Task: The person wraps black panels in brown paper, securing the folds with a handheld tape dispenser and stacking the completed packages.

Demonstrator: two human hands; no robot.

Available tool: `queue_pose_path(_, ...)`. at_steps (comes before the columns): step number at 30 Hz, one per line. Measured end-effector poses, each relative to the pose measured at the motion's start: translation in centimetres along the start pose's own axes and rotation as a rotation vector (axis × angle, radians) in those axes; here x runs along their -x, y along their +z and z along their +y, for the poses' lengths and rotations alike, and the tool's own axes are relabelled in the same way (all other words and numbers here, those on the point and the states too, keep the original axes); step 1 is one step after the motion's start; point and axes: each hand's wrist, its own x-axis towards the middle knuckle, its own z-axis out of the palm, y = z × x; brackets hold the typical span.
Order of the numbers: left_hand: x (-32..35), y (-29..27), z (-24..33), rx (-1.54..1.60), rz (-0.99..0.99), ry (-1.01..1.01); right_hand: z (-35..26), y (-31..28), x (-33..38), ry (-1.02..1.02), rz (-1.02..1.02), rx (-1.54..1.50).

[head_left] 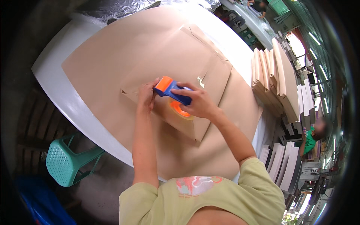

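The right hand (198,102) is closed around the blue handle of a tape dispenser (173,92), blue-bodied with an orange head and an orange roll core showing beneath the palm. The dispenser rests on a flat parcel wrapped in brown paper (180,67), near the parcel's edge at about 7 o'clock from its middle. The left hand (147,94) sits just at 9 o'clock of the dispenser's orange head, fingers bent and pressed onto the wrapping at the parcel's corner; its grip holds nothing free, only the paper under the fingertips, and it touches or nearly touches the dispenser head.

The parcel lies on a larger sheet of brown paper (97,67) spread over a white worktop (56,86), whose bare rim curves from 9 o'clock down to 6 o'clock of the picture. A short strip of clear tape glints on the parcel at 2 o'clock from the right hand.

At 3 o'clock of the worktop stands a row of wrapped brown parcels (275,75) set on edge, with white flat panels (281,161) stacked lower at 4 o'clock. A teal plastic stool (67,163) stands on the floor at 8 o'clock. Another person in a green top (310,140) is at the far right, and a further person leans over a long table at 1 o'clock.
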Motion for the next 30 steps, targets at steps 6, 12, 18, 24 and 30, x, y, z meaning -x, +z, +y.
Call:
queue_pose_path(6, 2.1, 0.8, -1.5, -0.124, -0.06, 0.367, 1.7, -1.4, 8.9, -0.079, 0.072, 0.077)
queue_pose_path(12, 2.0, 3.7, -2.1, -0.309, 0.167, 0.856, 1.4, -0.7, 3.7, -0.058, 0.053, 0.131)
queue_pose_path(18, 1.1, 2.8, -3.2, -1.329, 0.568, 1.139, 1.8, -0.8, -0.4, -0.015, -0.156, 0.129)
queue_pose_path(24, 1.6, 4.1, -1.4, -1.659, 0.951, 0.525, 2.6, -0.4, -0.9, -0.03, -0.19, 0.148)
queue_pose_path(30, -1.3, -2.0, 5.9, -1.413, 0.912, 0.419, 2.4, -0.6, -0.9, 0.036, -0.24, 0.114)
